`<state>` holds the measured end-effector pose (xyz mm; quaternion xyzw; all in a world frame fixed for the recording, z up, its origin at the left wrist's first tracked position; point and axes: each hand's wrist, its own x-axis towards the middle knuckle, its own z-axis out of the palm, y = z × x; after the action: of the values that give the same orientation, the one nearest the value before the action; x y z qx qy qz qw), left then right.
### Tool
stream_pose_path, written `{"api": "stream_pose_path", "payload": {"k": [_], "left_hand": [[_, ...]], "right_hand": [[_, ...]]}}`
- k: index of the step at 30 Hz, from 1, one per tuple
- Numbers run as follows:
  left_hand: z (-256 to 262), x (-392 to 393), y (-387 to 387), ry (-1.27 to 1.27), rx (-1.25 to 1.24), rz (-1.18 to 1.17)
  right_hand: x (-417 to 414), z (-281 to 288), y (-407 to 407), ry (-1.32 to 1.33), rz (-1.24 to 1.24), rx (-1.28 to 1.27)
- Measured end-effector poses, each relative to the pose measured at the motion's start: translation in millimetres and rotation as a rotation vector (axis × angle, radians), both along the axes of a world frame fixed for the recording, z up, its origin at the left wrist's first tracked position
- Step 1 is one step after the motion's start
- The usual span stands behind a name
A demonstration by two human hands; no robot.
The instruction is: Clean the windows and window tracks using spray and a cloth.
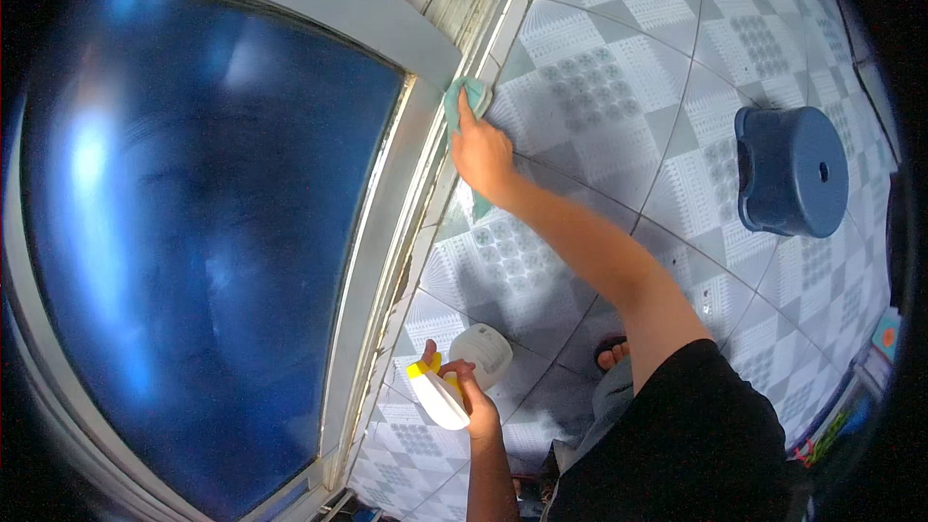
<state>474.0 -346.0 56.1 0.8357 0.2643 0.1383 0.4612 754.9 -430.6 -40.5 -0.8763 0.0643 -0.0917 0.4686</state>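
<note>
My right hand [484, 159] presses a pale green cloth [475, 92] against the lower edge of a grey door frame [395, 181], with the index finger stretched along the cloth. A bit of the same green shows beneath the wrist. Lower in the picture, my left hand [475, 402] grips a white spray bottle [487, 355] around its neck, below a white and yellow trigger head [438, 395]. The bottle's body hangs over the tiles and bears a printed label. Inside the frame, a dark blue glass panel [232, 232] reflects light and looks streaked.
A blue-grey plastic stool [794, 170] stands on the patterned tile floor [602, 94] at the right. A worn, stained track [391, 304] runs along the foot of the frame. My sandalled foot [612, 354] is below my right arm. Various items line the lower right rim.
</note>
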Motion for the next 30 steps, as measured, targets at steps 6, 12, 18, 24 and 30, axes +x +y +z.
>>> {"api": "stream_pose_path", "payload": {"k": [6, 12, 18, 24, 30], "left_hand": [[2.7, 0.0, -3.5, -0.02, -0.032, -0.018], [1.2, -3.2, 7.4, -0.034, 0.03, -0.014], [-13.9, -16.0, 23.0, -0.054, -0.076, 0.038], [-4.9, -6.0, 4.2, -0.002, -0.005, 0.016], [-6.0, -8.6, 2.6, 0.036, -0.003, 0.022]], "right_hand": [[-69.5, -14.0, 24.3, -0.107, 0.468, -0.373], [-14.9, -31.9, -24.0, -0.2, 0.301, -0.579], [67.8, -1.5, -60.8, 0.094, -0.092, -0.047], [23.1, -15.5, 10.1, 0.226, -0.201, 0.341], [-90.2, -3.7, 85.2, 0.394, 0.156, 0.438]]}}
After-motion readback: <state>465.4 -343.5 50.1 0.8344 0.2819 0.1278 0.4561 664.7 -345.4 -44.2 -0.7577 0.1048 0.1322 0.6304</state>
